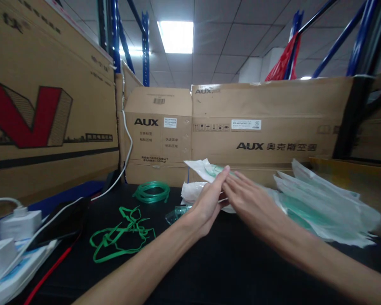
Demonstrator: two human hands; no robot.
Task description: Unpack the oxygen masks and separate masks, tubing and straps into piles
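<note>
A white and clear pouch (198, 167) with thin green tubing inside is held up in front of me. My left hand (206, 201) grips it with the thumb on top. My right hand (249, 195) lies across it from the right, fingers close together; some fingertips are hidden. Just behind my left hand, another white wrapper (190, 191) rests on the black surface. A clear green plastic piece (177, 214) is partly covered by my left wrist. Farther left are a coil of green tubing (151, 192) and a tangle of green straps (114, 250).
Several similar pouches (333, 207) lie stacked at the right. On the left are a power strip (12, 271) with white plugs, a dark phone-like slab (62, 222) and a white cable (129, 148). Cardboard boxes (273, 127) wall the back; blue rack posts (145, 51) rise behind.
</note>
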